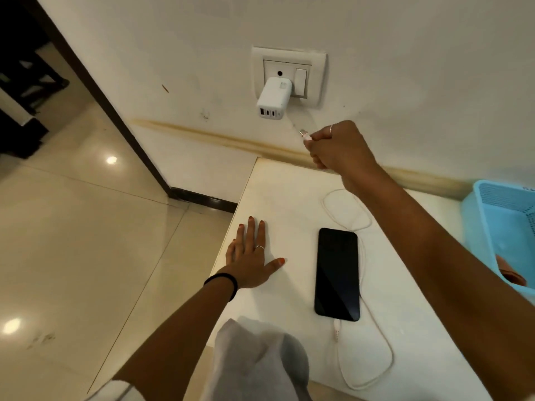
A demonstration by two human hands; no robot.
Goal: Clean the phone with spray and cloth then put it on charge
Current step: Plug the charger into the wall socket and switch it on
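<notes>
Charging is the step in hand: the phone [337, 274] lies face up on the white counter [419, 328] with the cable [379, 363] seemingly plugged into its near end, and your right hand [337, 147] pinches the cable's free plug [305, 136] just below the wall charger [272, 99]. Next, I judge, you must line that plug up with one of the charger's ports, while your left hand [250, 256] rests flat, fingers spread, left of the phone. Cloth [260, 360] hangs near you and a blue basket [503, 227] sits far right, neither in the way.

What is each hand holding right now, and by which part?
The right hand pinches the white charging cable at its free plug end, just below the wall charger. The left hand holds nothing; it rests flat on the counter.
</notes>
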